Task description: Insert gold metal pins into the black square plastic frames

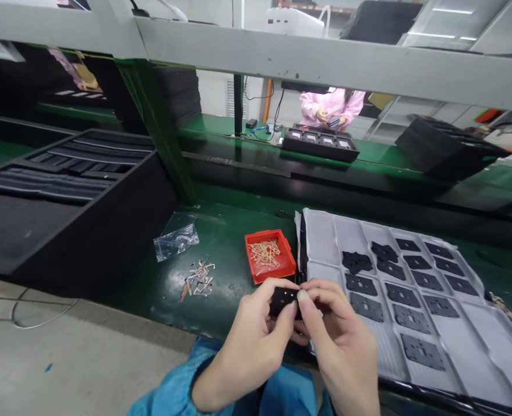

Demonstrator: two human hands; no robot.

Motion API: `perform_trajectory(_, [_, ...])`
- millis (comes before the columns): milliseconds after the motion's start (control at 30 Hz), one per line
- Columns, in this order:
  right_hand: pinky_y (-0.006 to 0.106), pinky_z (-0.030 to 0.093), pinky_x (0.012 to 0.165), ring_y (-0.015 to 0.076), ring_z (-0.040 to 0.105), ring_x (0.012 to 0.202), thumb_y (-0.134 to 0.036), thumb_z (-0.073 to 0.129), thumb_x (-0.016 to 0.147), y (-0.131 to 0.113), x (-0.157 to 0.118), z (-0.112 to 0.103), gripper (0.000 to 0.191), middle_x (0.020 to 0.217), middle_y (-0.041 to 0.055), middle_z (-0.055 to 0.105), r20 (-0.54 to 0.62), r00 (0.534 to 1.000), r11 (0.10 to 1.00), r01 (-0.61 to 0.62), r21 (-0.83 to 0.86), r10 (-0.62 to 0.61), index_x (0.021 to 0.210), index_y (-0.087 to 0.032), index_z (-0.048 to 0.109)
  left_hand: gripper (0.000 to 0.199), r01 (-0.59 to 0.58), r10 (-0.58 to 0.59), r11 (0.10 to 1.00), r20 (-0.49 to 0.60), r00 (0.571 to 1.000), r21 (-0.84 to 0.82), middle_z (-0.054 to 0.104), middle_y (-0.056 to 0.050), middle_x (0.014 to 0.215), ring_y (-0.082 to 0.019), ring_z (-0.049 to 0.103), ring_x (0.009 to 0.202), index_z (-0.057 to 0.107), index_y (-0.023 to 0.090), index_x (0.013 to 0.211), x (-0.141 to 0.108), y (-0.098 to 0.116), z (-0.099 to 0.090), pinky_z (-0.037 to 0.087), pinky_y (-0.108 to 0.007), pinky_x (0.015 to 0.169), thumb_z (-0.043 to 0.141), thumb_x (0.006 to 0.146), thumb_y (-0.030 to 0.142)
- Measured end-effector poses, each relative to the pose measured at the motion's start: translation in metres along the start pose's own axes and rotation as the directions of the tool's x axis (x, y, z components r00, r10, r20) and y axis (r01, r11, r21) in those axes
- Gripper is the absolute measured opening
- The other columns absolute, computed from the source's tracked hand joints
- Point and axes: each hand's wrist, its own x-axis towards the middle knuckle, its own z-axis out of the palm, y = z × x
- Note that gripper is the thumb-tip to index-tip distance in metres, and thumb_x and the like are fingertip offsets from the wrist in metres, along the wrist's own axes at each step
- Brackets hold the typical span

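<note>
Pinching a small black part (283,301) by its edges, the fingers (279,286) of the left hand (251,341) and right hand (340,338) are closing on it from both sides above the lap; it is looking light and stiff, best held by its sides, away from its small holes. Just beyond, a red plastic tray (268,234) is holding thin tan pins (264,254), black plates (422,352) are lying on a pale padded tray (321,237), and loose scraps (199,279) are resting on the green desk (221,306)
</note>
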Motion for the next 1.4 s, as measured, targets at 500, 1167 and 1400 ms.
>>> perform_trajectory(500, [0.03, 0.062, 0.079, 0.0206, 0.072, 0.094, -0.024, 0.068, 0.093, -0.01, -0.017, 0.011, 0.002, 0.105, 0.0079, 0.071, -0.066, 0.94, 0.887, 0.292, -0.357, -0.336, 0.094, -0.024, 0.07, 0.035, -0.121, 0.134, 0.981, -0.082, 0.988, 0.154, 0.077, -0.007, 0.094, -0.017, 0.075, 0.073, 0.07, 0.021, 0.111, -0.011, -0.003, -0.002, 0.064, -0.024, 0.066, 0.044, 0.108, 0.044])
perform_trajectory(1167, [0.027, 0.065, 0.071, 0.0181, 0.078, 0.08, -0.014, 0.073, 0.089, 0.002, -0.022, -0.007, 0.025, 0.096, 0.0042, 0.08, -0.118, 0.911, 0.916, 0.382, -0.121, -0.395, 0.11, -0.027, 0.077, 0.039, -0.186, 0.219, 0.973, -0.292, 0.931, 0.134, 0.072, -0.002, 0.06, -0.017, 0.067, 0.042, 0.061, 0.022, 0.09, -0.014, -0.017, 0.016, 0.055, -0.023, 0.041, 0.046, 0.105, 0.054])
perform_trajectory(1400, [0.027, 0.062, 0.071, 0.0157, 0.074, 0.08, -0.005, 0.064, 0.092, -0.009, -0.024, -0.008, 0.033, 0.093, 0.0016, 0.076, 0.005, 0.86, 0.843, 0.501, -0.195, -0.51, 0.113, -0.029, 0.073, 0.023, -0.448, 0.58, 0.744, -0.147, 0.801, 0.496, 0.071, 0.004, 0.058, -0.013, 0.069, 0.045, 0.071, 0.028, 0.111, -0.037, -0.009, 0.005, 0.054, -0.02, 0.049, 0.05, 0.105, 0.022])
